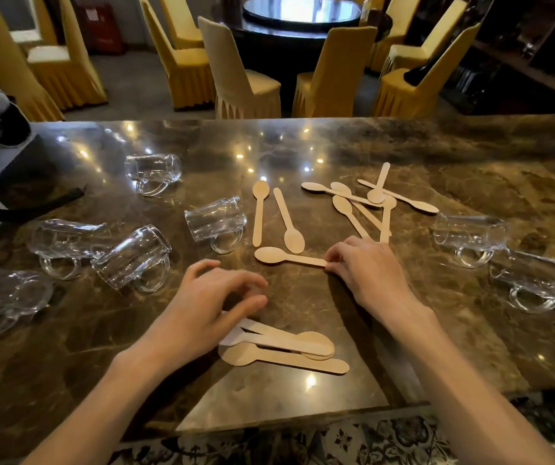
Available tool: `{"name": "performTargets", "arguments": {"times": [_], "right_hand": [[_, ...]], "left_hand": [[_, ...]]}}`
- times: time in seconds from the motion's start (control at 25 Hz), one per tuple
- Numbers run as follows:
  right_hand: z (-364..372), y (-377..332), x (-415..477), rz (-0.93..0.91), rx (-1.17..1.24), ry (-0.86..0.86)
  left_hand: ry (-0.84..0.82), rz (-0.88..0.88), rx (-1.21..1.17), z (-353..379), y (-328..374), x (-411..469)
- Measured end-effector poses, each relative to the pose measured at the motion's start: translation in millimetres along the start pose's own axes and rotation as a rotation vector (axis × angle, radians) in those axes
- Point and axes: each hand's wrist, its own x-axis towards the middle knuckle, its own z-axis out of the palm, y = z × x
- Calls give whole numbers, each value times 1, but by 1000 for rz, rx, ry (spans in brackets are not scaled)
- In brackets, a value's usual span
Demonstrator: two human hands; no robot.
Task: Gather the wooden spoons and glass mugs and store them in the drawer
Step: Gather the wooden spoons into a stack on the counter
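On the marble table, the right hand pinches a wooden spoon by its handle tip, while the left hand, fingers loosely spread and holding nothing, is over the spoon pile.

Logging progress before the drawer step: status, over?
Left hand loose over gathered spoons. Right hand pinches single spoon by handle. Glass mugs on sides, untouched. Drawer not in view.

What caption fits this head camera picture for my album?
Right hand pinches a spoon; left hand over the spoon pile, mugs tipped around.
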Motion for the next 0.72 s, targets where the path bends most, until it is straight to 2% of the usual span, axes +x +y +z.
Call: {"name": "performTargets", "arguments": {"times": [0.16,0.24,0.52,0.72], "right_hand": [[-7,-4,-23,-24,44,2],[-12,-8,-33,-49,37,-7],[-20,-34,-70,-110,78,-1],[-11,-44,-89,-161,96,-36]], "left_hand": [[181,-49,32,-22,1,40],[218,-85,104,-34,-1,69],[-19,-193,415,-38,-13,145],[-185,-285,580,-20,-27,168]]}}
